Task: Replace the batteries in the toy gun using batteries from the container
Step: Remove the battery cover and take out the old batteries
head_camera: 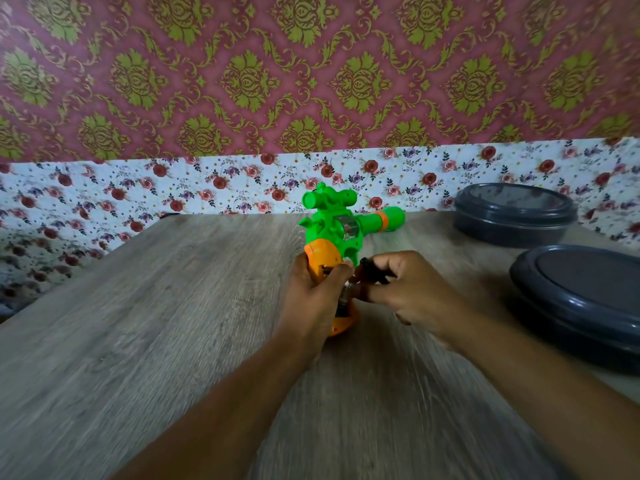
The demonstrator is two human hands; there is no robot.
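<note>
Two hands meet at the middle of the wood-grain table (138, 306), both on the toy gun (332, 230). I read the gun as standing with its orange grip toward me and its green body away, the barrel with an orange ring pointing right and a green scope-like tube on top. A clear window shows in the green body.

Left hand (311, 299): fingers curled round the orange grip, holding it from the left side, thumb across the near face. Firm wrap, nothing else in it.

Right hand (412, 292): thumb and forefinger pinch a small dark object (372, 270) right at the grip's right side, touching or nearly touching the left fingertips. Motion blur here; I cannot tell whether it is a battery or a cover piece. Other fingers are curled under the palm.

Between the two hands I see a metallic, cylindrical glint at the grip, apparently an open compartment; detail too smeared to say more.

Dark grey round container (512, 216) sits at the far right of the table, near the wall; I cannot see its contents from this angle. Nearer me on the right, a dark grey round lid (581, 299) lies flat, partly cut by the frame edge. Both are well apart from the hands.

Floral paper on the low back wall, damask pattern above.
</note>
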